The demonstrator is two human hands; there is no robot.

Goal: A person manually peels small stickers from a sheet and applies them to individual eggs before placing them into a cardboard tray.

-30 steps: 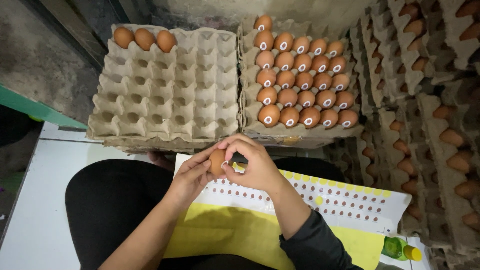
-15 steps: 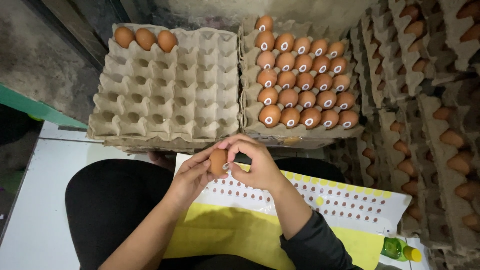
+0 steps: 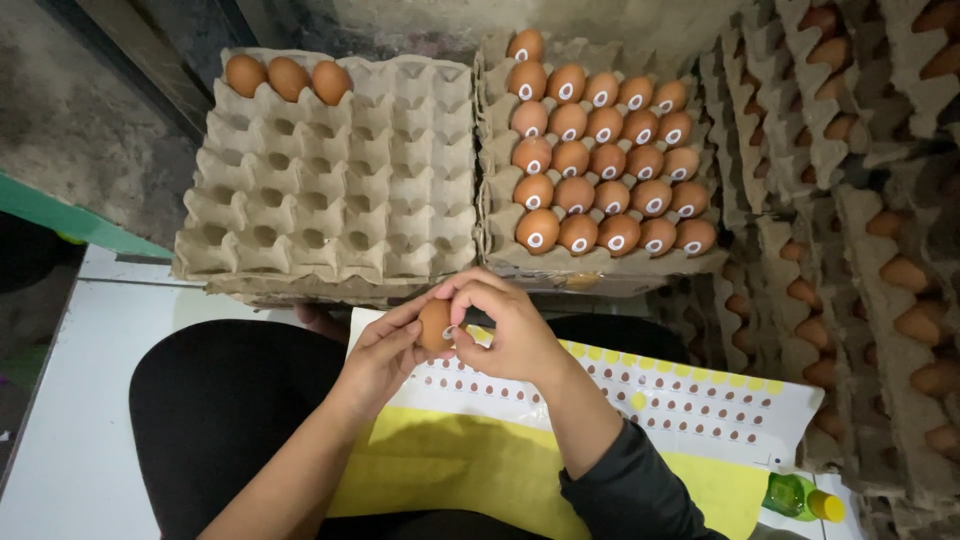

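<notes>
My left hand (image 3: pixel 382 352) holds a brown egg (image 3: pixel 435 324) upright over my lap. My right hand (image 3: pixel 510 328) is against the egg's right side, with its fingertips pressing a small white round sticker onto the shell. Under both hands lies a sticker sheet (image 3: pixel 690 405) with rows of small dots, partly white and partly yellow. Ahead on the right a cardboard egg tray (image 3: pixel 500 235) is filled with brown eggs (image 3: pixel 600 160), each bearing a white round sticker. On the left a mostly bare tray (image 3: pixel 330 190) holds three plain brown eggs (image 3: pixel 288 78) in its far row.
Stacks of egg trays (image 3: pixel 860 230) with brown eggs rise along the right side. A green bottle with a yellow cap (image 3: pixel 800 497) lies at the bottom right. White tiled floor (image 3: pixel 70 420) is at the left, and a dark grey wall (image 3: pixel 80 120) beyond it.
The hands have barely shifted. My right fingers stay on the egg, pressing the sticker down.
</notes>
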